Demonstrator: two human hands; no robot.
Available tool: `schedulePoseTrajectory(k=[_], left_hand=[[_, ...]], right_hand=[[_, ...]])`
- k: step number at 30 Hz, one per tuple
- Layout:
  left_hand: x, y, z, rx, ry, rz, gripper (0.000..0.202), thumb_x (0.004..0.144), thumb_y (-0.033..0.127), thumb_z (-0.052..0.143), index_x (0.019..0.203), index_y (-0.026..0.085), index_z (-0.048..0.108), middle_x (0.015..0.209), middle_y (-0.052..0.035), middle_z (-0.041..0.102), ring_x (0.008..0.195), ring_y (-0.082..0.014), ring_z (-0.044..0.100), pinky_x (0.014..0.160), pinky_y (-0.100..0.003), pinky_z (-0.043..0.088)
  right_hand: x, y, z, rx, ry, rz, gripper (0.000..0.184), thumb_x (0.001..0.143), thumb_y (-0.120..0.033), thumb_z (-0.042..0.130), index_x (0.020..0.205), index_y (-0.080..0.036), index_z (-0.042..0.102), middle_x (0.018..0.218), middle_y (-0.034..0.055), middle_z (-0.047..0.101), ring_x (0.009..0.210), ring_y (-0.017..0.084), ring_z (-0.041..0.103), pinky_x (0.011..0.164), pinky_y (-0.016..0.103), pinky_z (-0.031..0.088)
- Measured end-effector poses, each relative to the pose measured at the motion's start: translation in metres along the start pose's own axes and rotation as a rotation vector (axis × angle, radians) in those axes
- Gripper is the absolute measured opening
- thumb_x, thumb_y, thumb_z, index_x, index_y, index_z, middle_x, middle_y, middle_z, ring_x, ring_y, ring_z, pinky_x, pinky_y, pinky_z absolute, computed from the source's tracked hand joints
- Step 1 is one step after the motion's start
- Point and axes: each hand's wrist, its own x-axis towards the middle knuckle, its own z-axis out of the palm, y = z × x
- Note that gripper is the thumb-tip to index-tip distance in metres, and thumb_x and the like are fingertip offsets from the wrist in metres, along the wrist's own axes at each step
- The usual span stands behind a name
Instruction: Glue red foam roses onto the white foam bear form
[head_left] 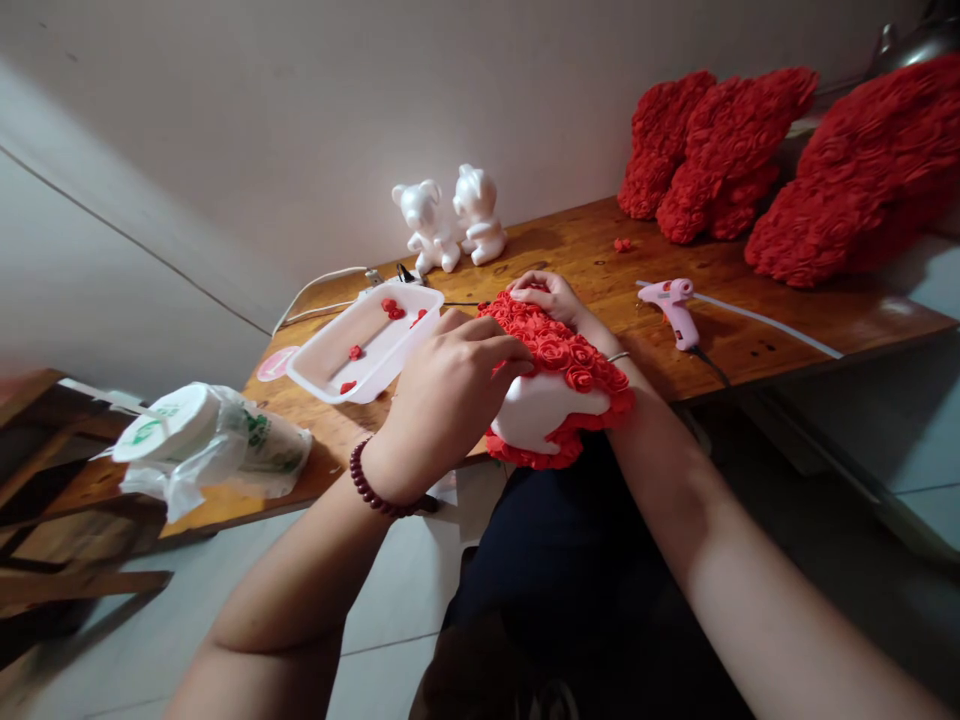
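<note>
A white foam shape partly covered with small red foam roses (555, 390) rests at the near edge of the wooden table (750, 330). My left hand (450, 385), with a dark bead bracelet at the wrist, is curled against its left side, fingertips pressing on the roses. My right hand (546, 293) cups the far top of the shape with bent fingers. A bare white patch shows on the side facing me.
A white tray (330, 370) with a few loose red roses lies left of the shape. A pink glue gun (675, 308) lies to the right. Two white foam bears (450, 222) stand at the back. Rose-covered red figures (780, 160) fill the far right. A bagged cup (210, 440) lies at left.
</note>
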Motion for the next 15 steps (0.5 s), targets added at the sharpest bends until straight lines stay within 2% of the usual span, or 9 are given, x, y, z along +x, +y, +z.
schedulePoseTrajectory(k=[5,10,15], left_hand=[[0.003,0.007,-0.001,0.143,-0.034,0.028,0.022,0.097,0.021,0.059,0.087,0.025,0.078,0.086,-0.0065,0.071,0.086,-0.0244,0.056,0.069,-0.036,0.043],[0.002,0.005,0.0,0.115,-0.12,0.072,0.023,0.098,0.019,0.055,0.092,0.023,0.078,0.089,-0.0069,0.071,0.084,-0.0218,0.058,0.074,-0.036,0.046],[0.001,0.003,0.0,0.084,-0.122,0.073,0.02,0.098,0.02,0.058,0.094,0.024,0.077,0.092,-0.0048,0.072,0.084,-0.0207,0.059,0.073,-0.035,0.045]], right_hand=[[-0.005,-0.004,0.002,0.02,-0.001,-0.006,0.013,0.073,-0.028,0.074,0.079,-0.024,0.063,0.093,0.0008,0.069,0.09,0.017,0.061,0.092,0.036,0.051],[-0.016,-0.015,0.005,0.013,-0.007,-0.034,0.016,0.072,-0.03,0.076,0.08,-0.023,0.065,0.09,0.0006,0.066,0.086,0.015,0.061,0.089,0.032,0.051],[-0.024,-0.025,0.009,-0.007,-0.002,-0.016,0.024,0.072,-0.04,0.077,0.082,-0.026,0.06,0.093,-0.0001,0.066,0.096,0.018,0.062,0.089,0.033,0.053]])
